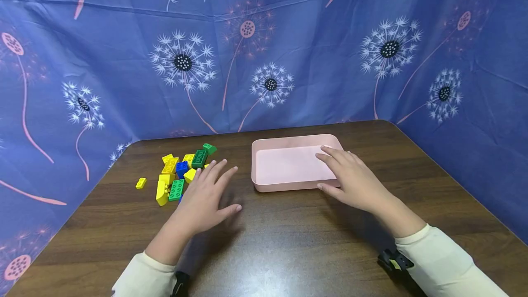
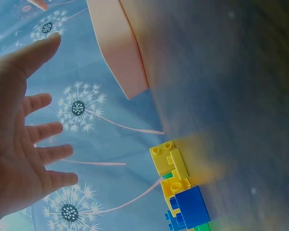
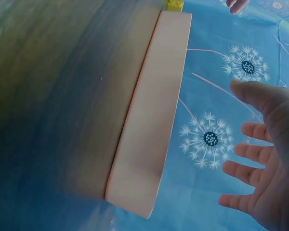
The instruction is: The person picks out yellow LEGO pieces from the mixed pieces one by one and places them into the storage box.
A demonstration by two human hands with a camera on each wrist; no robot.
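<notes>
My left hand (image 1: 203, 203) hovers with fingers spread, just right of a pile of toy building bricks. In the pile are yellow bricks (image 1: 170, 166), green bricks (image 1: 176, 189) and a blue brick (image 1: 182, 169); the hand covers part of it. Over the right end of a shallow pink tray (image 1: 264, 186) is my right hand (image 1: 356, 180), fingers extended and holding nothing. The left wrist view shows the left palm (image 2: 19, 144) apart from the blue brick (image 2: 192, 207). In the right wrist view, the right hand (image 3: 274, 159) is beside the tray wall (image 3: 149, 115), a gap between them.
A small yellow brick (image 1: 141, 183) lies alone left of the pile. The dark wooden table (image 1: 280, 237) ends at the back against a blue cloth (image 1: 313, 58) printed with dandelions. Black straps (image 1: 395, 260) sit at the wrists by the pale sleeves.
</notes>
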